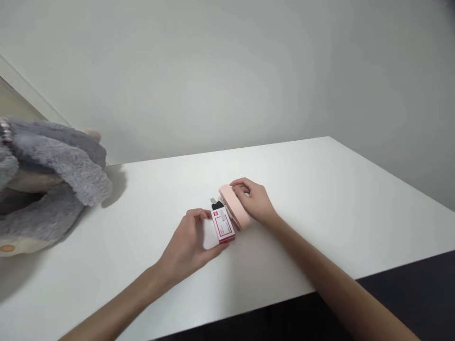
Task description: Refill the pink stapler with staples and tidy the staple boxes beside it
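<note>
My left hand [184, 239] grips a small white and red box [223, 223], thumb at its near end and fingers by its far left corner. The box looks like a staple box; its print is partly blurred. Right beside it lies a pale pink stapler [235, 208], slanting from far left to near right. My right hand [255, 199] has its curled fingers on the stapler's far right side, and the fingertips are partly hidden. Beyond the box sticks out a small black piece with a metal tip [216, 203], close to the stapler's far end.
All of this is on a white table [142, 246]. A large grey plush toy [64, 166] sits at the table's left side. Behind the table rises a plain grey wall [213, 85]. The table's near edge drops to a dark area [284, 315].
</note>
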Demonstrator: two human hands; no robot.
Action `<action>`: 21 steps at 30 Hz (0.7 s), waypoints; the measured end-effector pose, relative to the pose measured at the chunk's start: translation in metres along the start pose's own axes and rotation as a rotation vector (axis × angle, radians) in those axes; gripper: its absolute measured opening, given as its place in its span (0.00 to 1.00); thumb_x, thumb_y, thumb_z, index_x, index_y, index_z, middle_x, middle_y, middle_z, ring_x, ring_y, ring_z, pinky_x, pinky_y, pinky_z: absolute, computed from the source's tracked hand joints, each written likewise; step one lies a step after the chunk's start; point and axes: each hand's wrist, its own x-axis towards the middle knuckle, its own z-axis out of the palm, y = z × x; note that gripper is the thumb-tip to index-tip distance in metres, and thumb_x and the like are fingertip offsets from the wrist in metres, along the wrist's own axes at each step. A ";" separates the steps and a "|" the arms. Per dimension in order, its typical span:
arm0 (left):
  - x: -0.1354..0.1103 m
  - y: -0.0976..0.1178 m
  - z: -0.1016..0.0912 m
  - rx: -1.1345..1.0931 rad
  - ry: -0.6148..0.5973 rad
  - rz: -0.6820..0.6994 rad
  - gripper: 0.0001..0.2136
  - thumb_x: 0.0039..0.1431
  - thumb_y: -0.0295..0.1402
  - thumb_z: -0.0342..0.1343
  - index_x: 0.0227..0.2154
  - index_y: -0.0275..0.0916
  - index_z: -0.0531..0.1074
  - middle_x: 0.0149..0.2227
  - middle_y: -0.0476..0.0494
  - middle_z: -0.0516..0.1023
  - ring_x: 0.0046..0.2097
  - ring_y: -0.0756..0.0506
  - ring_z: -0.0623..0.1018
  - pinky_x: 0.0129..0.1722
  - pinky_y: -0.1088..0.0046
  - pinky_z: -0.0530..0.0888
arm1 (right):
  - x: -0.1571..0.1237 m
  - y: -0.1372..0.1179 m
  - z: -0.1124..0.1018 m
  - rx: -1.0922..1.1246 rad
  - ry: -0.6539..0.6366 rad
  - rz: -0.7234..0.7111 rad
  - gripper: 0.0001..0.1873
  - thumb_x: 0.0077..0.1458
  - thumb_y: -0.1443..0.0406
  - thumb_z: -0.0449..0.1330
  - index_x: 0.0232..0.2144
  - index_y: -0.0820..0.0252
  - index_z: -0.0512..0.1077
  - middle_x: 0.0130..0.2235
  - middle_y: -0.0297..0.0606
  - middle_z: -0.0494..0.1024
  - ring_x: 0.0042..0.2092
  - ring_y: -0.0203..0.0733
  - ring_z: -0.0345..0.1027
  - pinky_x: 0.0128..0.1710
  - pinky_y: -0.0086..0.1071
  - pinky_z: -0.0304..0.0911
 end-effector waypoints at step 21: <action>-0.041 -0.055 -0.144 0.202 0.203 -0.282 0.34 0.47 0.51 0.71 0.44 0.46 0.52 0.48 0.37 0.81 0.51 0.33 0.84 0.51 0.48 0.81 | -0.019 0.006 -0.013 0.037 -0.008 -0.025 0.12 0.62 0.62 0.54 0.42 0.58 0.76 0.40 0.39 0.85 0.41 0.43 0.81 0.47 0.38 0.70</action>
